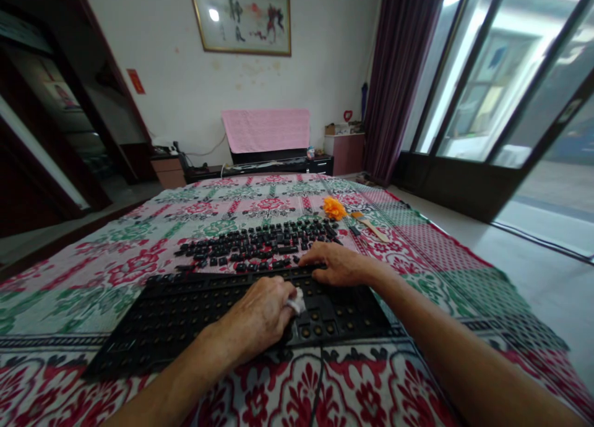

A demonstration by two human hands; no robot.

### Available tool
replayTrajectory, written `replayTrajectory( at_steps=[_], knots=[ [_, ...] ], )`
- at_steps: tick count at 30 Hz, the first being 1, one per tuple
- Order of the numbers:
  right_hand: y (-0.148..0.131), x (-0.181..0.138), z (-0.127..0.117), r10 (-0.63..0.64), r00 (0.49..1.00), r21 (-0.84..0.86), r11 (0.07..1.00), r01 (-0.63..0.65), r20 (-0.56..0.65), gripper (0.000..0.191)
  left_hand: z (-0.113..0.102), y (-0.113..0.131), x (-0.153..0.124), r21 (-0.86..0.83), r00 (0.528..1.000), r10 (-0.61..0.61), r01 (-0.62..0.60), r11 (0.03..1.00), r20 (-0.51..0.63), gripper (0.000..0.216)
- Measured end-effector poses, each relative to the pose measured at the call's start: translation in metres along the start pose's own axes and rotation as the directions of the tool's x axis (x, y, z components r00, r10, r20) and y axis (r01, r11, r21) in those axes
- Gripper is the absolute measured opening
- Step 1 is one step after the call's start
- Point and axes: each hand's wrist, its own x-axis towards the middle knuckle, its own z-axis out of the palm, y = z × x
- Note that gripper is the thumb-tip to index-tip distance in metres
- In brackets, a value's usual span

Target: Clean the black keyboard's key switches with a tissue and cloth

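Note:
A black keyboard [199, 309] with its keycaps off lies across the patterned cloth, round switch stems showing in rows. My left hand [266, 306] is closed on a small white wad of tissue or cloth [297, 301], which touches the keyboard right of its middle. My right hand [336, 264] grips the keyboard's far edge, thumb on the near side and fingers bent over the edge. Just beyond the keyboard, many loose black keycaps [264, 241] are spread in rough rows. The fingertips of my left hand are partly hidden.
Right of the keycaps lie an orange flower [334, 208] and a brush with a pale wooden handle [371, 228]. A red, green and white cloth [260, 383] covers the table. The keyboard's cable [319, 383] runs toward me. A pink cloth [266, 130] drapes over something by the wall.

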Motion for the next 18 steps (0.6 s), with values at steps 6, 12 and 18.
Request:
replayTrajectory(
  at_steps=[6, 12, 18],
  knots=[
    [0.001, 0.0, -0.001, -0.03, 1.0, -0.02, 0.999, 0.03, 0.005, 0.04, -0.01, -0.018, -0.005, 0.007, 1.0, 0.003, -0.003, 1.0, 0.025, 0.021],
    [0.005, 0.0, 0.002, -0.021, 1.0, -0.022, 1.0, 0.021, -0.001, 0.038, -0.016, -0.026, -0.006, 0.0, 0.999, -0.04, 0.04, 0.999, -0.009, 0.021],
    [0.002, 0.0, 0.001, -0.012, 1.0, -0.042, 0.999, 0.012, 0.001, 0.037, -0.003, -0.014, -0.002, 0.013, 0.998, 0.055, -0.055, 0.998, 0.008, 0.024]
  ],
)
